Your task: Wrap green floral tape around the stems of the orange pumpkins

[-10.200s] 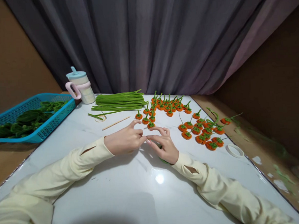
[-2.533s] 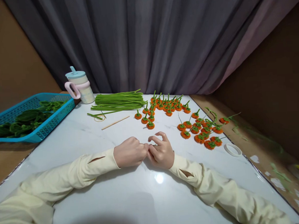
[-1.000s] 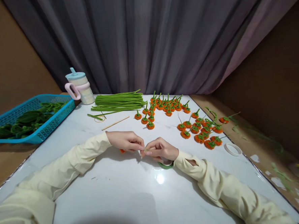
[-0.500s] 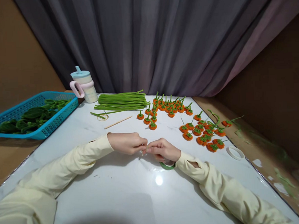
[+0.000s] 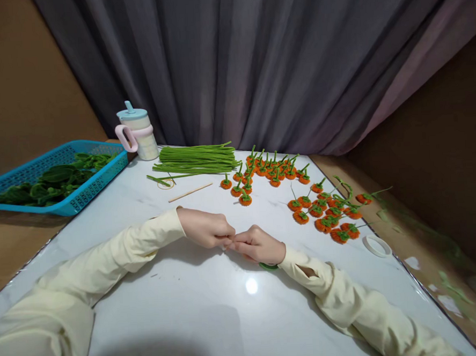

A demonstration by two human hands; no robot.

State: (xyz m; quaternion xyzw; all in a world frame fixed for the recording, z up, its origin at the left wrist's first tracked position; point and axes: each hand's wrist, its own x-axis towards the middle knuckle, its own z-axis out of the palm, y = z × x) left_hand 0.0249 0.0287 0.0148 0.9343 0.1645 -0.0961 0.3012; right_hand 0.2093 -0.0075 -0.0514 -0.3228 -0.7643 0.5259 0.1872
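Note:
My left hand (image 5: 209,228) and my right hand (image 5: 260,245) meet above the middle of the white table. Both are closed, thumbs and fingers pinched tip to tip. Whatever sits between the fingertips is tiny and mostly hidden; only a pale speck shows below them. Partly covered by my right hand and wrist is a green tape roll (image 5: 268,266). Beyond the hands stand several small orange fuzzy persimmon-like pieces (image 5: 245,200) with green tops and stems. More orange pieces (image 5: 323,224), some with thin wire stems, lie to the right.
Green pipe-cleaner stems (image 5: 199,160) lie in a bundle at the back. Nearer are a thin wooden stick (image 5: 190,192) and a rubber band (image 5: 166,185). A handled tumbler (image 5: 145,143) and a blue basket (image 5: 68,206) of green leaves are left. A white tape ring (image 5: 383,254) lies right.
The fingertips have drawn closer together and cover more of the small piece between them. My right hand has turned slightly, hiding more of the green roll. The whole view has shifted a little.

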